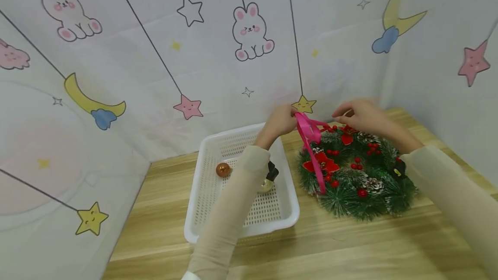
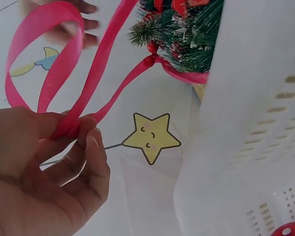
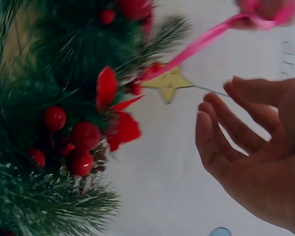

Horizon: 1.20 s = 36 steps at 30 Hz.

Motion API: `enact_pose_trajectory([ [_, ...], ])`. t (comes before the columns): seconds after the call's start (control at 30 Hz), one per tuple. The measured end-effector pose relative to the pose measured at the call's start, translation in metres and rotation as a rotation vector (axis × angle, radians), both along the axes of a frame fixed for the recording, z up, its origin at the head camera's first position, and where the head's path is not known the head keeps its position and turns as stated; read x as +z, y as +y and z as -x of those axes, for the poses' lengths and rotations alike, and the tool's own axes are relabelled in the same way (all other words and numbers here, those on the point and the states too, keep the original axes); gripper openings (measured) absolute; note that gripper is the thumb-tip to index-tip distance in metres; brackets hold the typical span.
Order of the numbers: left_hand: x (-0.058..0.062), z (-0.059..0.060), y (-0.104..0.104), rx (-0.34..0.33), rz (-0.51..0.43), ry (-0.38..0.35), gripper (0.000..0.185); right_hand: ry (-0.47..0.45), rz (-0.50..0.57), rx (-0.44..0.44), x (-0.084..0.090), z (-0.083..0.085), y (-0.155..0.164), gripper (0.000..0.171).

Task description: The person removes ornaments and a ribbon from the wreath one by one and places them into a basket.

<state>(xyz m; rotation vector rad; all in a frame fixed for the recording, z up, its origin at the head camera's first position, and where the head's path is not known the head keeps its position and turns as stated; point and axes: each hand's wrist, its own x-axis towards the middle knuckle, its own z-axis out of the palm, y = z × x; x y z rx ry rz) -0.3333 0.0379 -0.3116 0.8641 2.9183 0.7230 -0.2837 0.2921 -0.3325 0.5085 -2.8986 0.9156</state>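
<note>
My left hand [image 1: 281,121] pinches a pink ribbon [image 1: 308,129] between thumb and fingers, above the far right corner of the white basket. In the left wrist view the ribbon [image 2: 71,64] makes a loop over the hand, and one strand runs to the edge of the green wreath [image 2: 187,54]. Red flowers, red berries and pinecones dot the wreath [image 1: 350,204], which lies on the table. Just over its far side hovers my right hand [image 1: 363,118], fingers loosely bent with nothing between them. The right wrist view shows that hand [image 3: 250,132] apart from the ribbon [image 3: 201,43].
Left of the wreath stands a white perforated basket [image 1: 194,193] with a copper-coloured ball [image 1: 223,170] and a pale gold ball [image 1: 266,186] inside; the left forearm covers part of it. A printed cloth [image 1: 218,77] hangs behind the wooden table [image 1: 311,254].
</note>
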Motion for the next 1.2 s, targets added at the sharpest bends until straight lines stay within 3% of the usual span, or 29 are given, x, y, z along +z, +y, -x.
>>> enact_pose_trajectory([
  [0.2, 0.001, 0.001, -0.009, 0.042, -0.090, -0.052, 0.026, -0.033, -0.196, 0.143, -0.023, 0.042, -0.014, 0.029],
  [0.4, -0.001, -0.002, -0.009, 0.049, -0.145, -0.093, 0.020, -0.019, -0.189, 0.110, -0.023, 0.060, -0.029, 0.026],
  [0.63, 0.001, -0.007, -0.016, 0.002, -0.126, -0.081, 0.020, 0.058, -0.170, 0.057, -0.020, 0.071, -0.037, 0.026],
  [0.77, 0.002, -0.011, -0.022, 0.011, -0.152, -0.101, 0.027, 0.110, -0.143, 0.043, -0.019, 0.070, -0.043, 0.024],
  [0.93, 0.005, -0.017, -0.027, -0.013, -0.161, -0.092, 0.022, 0.128, -0.101, 0.047, -0.018, 0.065, -0.051, 0.024],
  [1.2, -0.003, -0.016, -0.028, -0.043, -0.156, -0.091, 0.017, 0.040, -0.241, 0.182, -0.037, 0.080, -0.061, 0.019],
])
